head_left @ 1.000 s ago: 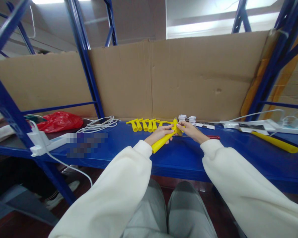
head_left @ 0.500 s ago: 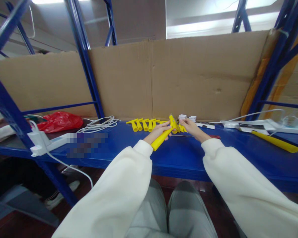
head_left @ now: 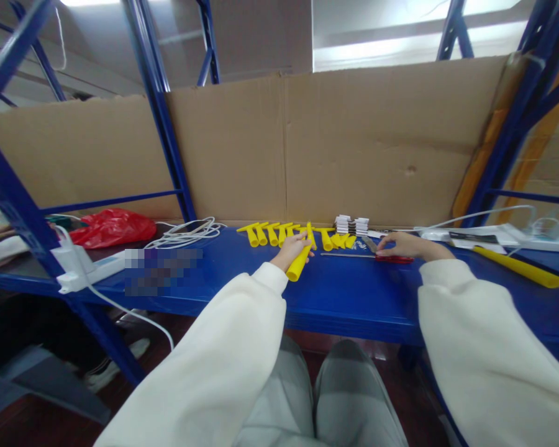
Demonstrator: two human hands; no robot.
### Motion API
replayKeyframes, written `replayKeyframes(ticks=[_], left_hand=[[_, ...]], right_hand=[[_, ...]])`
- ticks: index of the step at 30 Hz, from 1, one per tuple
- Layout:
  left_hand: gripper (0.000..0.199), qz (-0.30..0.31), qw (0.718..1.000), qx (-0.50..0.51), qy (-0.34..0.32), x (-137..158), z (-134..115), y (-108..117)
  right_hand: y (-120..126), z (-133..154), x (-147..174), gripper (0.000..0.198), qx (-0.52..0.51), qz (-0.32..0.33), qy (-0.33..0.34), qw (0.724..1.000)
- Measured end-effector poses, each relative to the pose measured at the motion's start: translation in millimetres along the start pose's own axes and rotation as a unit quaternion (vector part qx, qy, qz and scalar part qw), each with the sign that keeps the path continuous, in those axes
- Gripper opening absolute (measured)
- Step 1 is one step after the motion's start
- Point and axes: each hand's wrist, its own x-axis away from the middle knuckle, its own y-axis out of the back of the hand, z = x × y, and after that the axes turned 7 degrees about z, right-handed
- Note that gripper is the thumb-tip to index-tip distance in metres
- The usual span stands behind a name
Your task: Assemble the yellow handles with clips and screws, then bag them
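My left hand (head_left: 292, 249) is wrapped round a yellow scraper-like tool (head_left: 299, 263); its thick round handle points toward me and its flat head faces the back. Over to the right, my right hand (head_left: 397, 246) is low on the shelf with fingertips drawn together, just above the red handle of a screwdriver (head_left: 400, 260). A small greyish flat piece (head_left: 369, 244) lies by those fingertips; whether they grip anything is too small to see. Several similar yellow tools (head_left: 272, 236) lie in a row behind my left hand, with small yellow pieces (head_left: 342, 241) to their right.
White stacks (head_left: 351, 225) stand against the cardboard wall (head_left: 354, 143). Coiled white cable (head_left: 186, 236), a power strip (head_left: 97, 267) and a red bag (head_left: 116, 228) occupy the left. A long yellow-handled tool (head_left: 517, 267) lies right. Blue posts (head_left: 168, 124) frame the blue shelf (head_left: 335, 292).
My right hand has left the yellow tool's head and moved right, down to the screwdriver. My left hand has turned the tool so its head appears edge-on.
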Motion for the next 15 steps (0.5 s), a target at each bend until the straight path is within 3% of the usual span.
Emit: replayKeyframes(ticks=[15], left_hand=[[0.064, -0.003, 1.000, -0.009, -0.007, -1, 4, 1]], right_hand=[[-24, -7, -11, 0.018, 0.014, 0.023, 0.000, 1.000]])
